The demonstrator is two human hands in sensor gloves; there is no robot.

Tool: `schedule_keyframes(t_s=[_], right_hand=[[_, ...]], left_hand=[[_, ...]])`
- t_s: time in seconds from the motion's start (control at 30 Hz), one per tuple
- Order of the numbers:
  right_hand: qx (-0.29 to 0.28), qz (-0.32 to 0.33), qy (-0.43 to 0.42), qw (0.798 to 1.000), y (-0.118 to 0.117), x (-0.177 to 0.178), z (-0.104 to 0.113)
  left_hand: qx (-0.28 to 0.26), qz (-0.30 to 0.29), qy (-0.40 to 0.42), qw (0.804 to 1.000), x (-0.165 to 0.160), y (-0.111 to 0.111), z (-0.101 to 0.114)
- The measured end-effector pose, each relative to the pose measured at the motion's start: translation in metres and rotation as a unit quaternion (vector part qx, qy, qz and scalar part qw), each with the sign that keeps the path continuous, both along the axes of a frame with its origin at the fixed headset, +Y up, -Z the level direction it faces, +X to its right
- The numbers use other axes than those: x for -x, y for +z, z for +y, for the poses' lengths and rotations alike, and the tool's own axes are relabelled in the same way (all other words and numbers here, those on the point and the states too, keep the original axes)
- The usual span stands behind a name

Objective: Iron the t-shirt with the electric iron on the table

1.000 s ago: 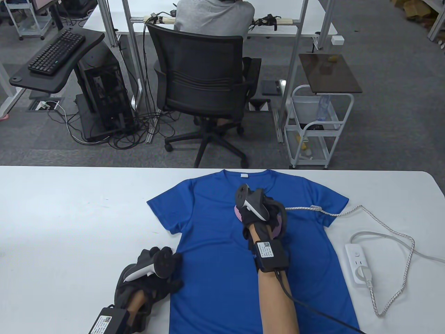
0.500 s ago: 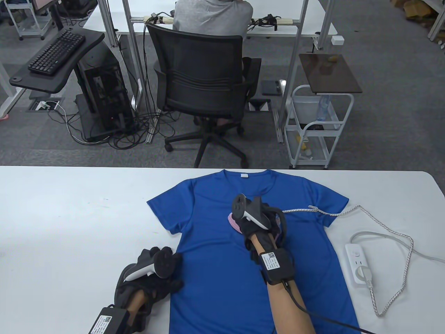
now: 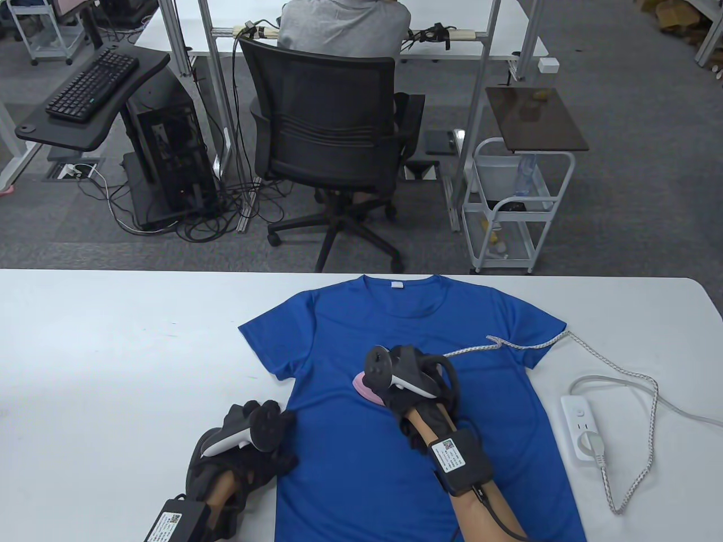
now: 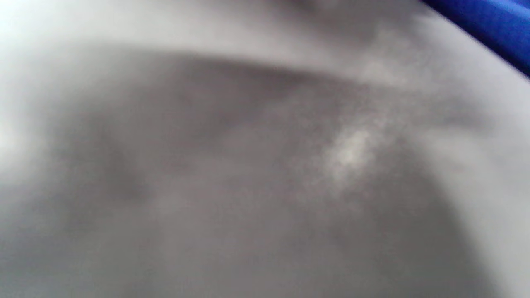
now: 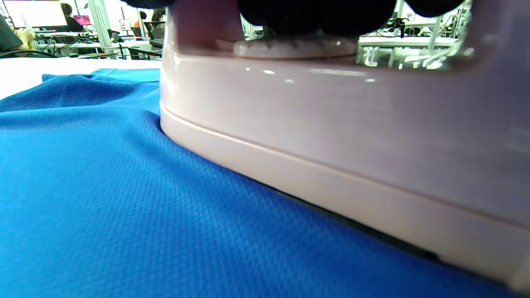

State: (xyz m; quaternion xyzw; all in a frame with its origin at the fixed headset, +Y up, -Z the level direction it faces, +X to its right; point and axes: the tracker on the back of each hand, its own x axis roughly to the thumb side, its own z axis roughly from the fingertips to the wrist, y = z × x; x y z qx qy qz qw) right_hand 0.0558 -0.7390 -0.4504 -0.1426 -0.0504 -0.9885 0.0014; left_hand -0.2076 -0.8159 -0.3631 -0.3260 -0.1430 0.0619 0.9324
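On table [image 3: 113, 339], mid-front: blue t-shirt [image 3: 350, 468], right hand [image 3: 415, 389] gripping pink iron [image 3: 363, 387]; left hand [image 3: 248, 451] pressing hem edge, fingers' spread unclear.

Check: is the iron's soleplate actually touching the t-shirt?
Touching. The right wrist view shows the pink iron lying flat on the blue t-shirt, its base edge meeting the fabric with no gap.
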Motion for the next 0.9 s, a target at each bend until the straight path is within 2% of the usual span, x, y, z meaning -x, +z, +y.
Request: schedule_keyframes(t_s=[0.4, 0.9], right_hand=[[-0.003, -0.020, 0.002, 1.000, -0.007, 0.006, 0.001], [-0.018, -0.119, -0.008, 0.993, -0.061, 0.040, -0.002]], left_hand=[[0.002, 0.000, -0.004, 1.000, 0.000, 0.000, 0.001], [0.000, 0.002, -0.001, 1.000, 0.000, 0.000, 0.000]])
